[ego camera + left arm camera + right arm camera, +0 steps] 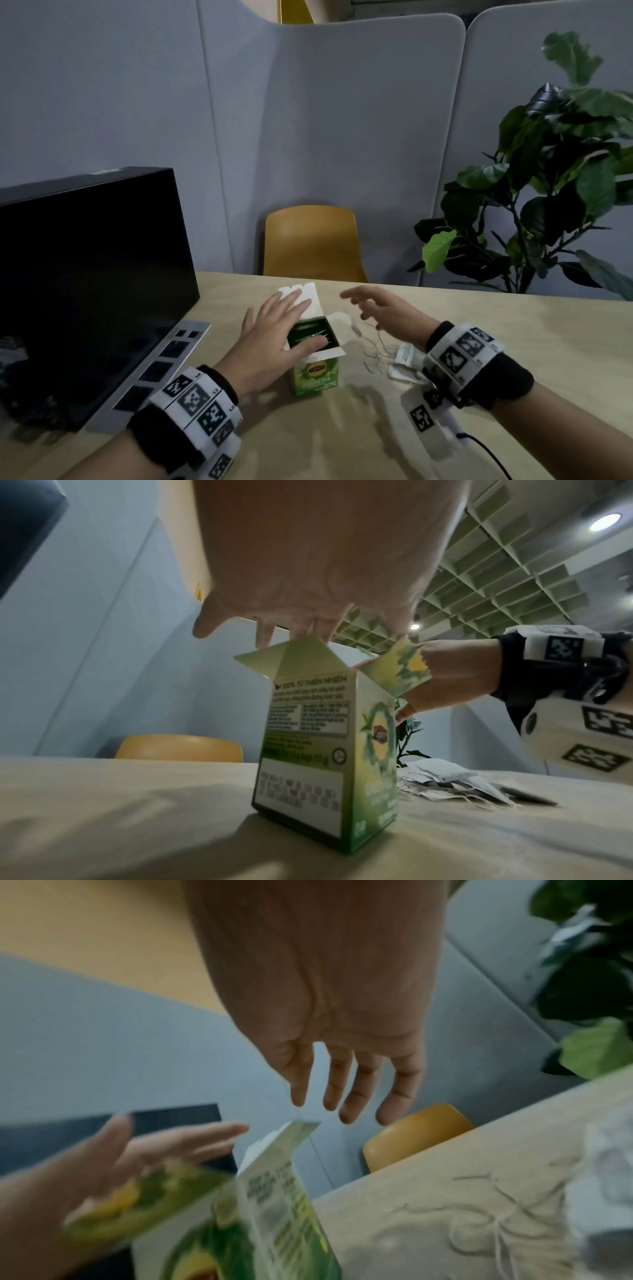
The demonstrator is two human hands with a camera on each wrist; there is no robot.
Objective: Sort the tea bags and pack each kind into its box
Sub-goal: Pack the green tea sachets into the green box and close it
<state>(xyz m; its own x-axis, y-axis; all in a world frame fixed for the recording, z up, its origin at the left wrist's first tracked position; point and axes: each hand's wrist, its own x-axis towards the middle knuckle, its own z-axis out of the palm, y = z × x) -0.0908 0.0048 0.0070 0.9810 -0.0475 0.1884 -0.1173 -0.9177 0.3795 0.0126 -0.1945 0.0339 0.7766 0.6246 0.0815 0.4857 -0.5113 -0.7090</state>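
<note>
A green tea box (317,375) (325,750) (274,1218) stands upright mid-table with its top flaps open and dark green packets showing inside. My left hand (274,329) (308,561) lies flat over the opening, straight fingers pressing back the white lid flap (301,298), thumb across the front edge. My right hand (380,305) (342,1069) hovers just right of the box, fingers spread and relaxed, holding nothing. A heap of white tea bags (406,363) (455,783) with tangled strings (486,1218) lies on the table under my right wrist.
A black laptop (85,274) stands open at the left on the pale wooden table (513,342). A yellow chair (313,243) faces the far edge. A leafy plant (548,171) stands at the right before grey partition panels.
</note>
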